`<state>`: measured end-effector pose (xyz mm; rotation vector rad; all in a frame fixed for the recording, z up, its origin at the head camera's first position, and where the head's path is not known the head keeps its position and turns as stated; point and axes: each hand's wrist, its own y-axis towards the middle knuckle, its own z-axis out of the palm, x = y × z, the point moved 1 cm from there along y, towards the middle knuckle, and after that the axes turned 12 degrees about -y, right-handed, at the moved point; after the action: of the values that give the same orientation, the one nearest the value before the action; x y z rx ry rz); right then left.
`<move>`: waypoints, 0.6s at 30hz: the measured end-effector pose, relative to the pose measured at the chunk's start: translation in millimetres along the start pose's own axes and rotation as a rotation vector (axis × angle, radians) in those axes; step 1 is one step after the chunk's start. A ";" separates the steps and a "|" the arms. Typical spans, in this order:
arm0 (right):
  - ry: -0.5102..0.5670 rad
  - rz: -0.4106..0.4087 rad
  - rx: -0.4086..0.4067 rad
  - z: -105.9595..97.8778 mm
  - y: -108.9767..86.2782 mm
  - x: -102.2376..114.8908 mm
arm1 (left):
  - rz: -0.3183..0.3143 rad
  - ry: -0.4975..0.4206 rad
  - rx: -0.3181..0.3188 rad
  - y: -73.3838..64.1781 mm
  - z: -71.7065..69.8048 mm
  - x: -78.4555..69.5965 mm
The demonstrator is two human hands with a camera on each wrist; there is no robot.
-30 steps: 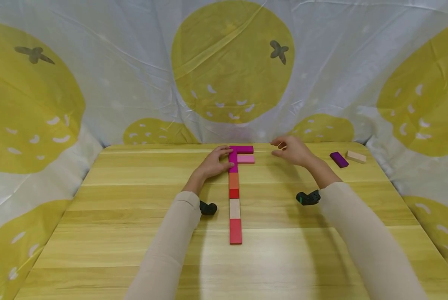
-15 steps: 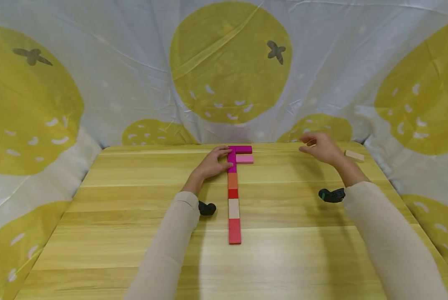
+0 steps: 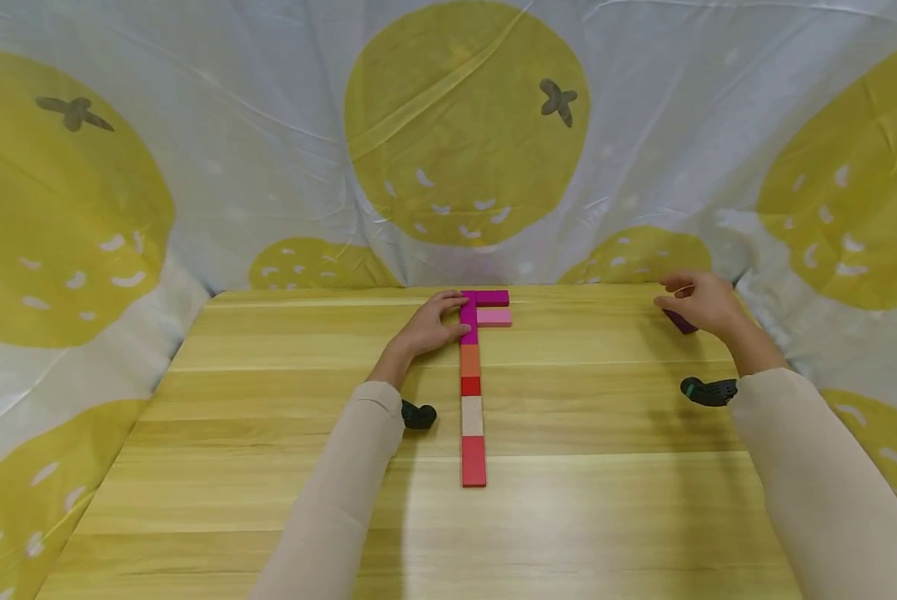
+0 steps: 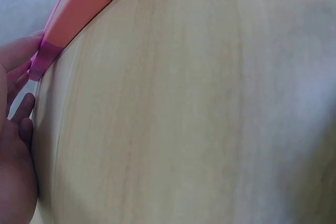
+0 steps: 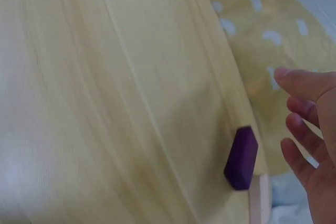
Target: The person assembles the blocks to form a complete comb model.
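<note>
A column of coloured blocks runs up the middle of the table in the head view. At its far end lies a magenta block (image 3: 468, 315), on whose left side the thumb and fingertips of my left hand (image 3: 428, 325) rest. Below it come an orange block (image 3: 469, 361), a small red one, a cream block (image 3: 472, 416) and a longer red block (image 3: 474, 461). A second magenta block (image 3: 493, 297) and a pink block (image 3: 495, 317) stick out to the right. My right hand (image 3: 707, 302) hovers, fingers loosely bent, over a purple block (image 5: 242, 158), apart from it.
Beside the purple block, a pale wooden block (image 5: 257, 198) shows in the right wrist view; the hand hides it from the head. A fabric sheet (image 3: 463, 125) with yellow fruit prints hangs behind the wooden table (image 3: 268, 450).
My right hand has moved right, from near the pink block to above the purple block. The left hand has stayed on the magenta block.
</note>
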<state>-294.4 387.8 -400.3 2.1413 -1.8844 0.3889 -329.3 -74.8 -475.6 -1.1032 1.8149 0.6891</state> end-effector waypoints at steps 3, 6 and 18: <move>0.010 0.045 0.010 -0.8 -5.9 -11.5 | -0.002 0.004 -0.001 0.0 -0.6 -0.6; 0.032 0.080 0.033 2.0 -11.1 -22.2 | 0.003 0.005 -0.002 0.1 -0.6 0.0; 0.019 0.137 -0.029 29.0 -20.3 -49.6 | 0.009 0.010 -0.003 0.8 -0.7 0.4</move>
<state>-279.5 425.3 -445.8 1.9890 -2.0201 0.4058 -330.3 -75.2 -475.6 -1.1023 1.8288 0.6930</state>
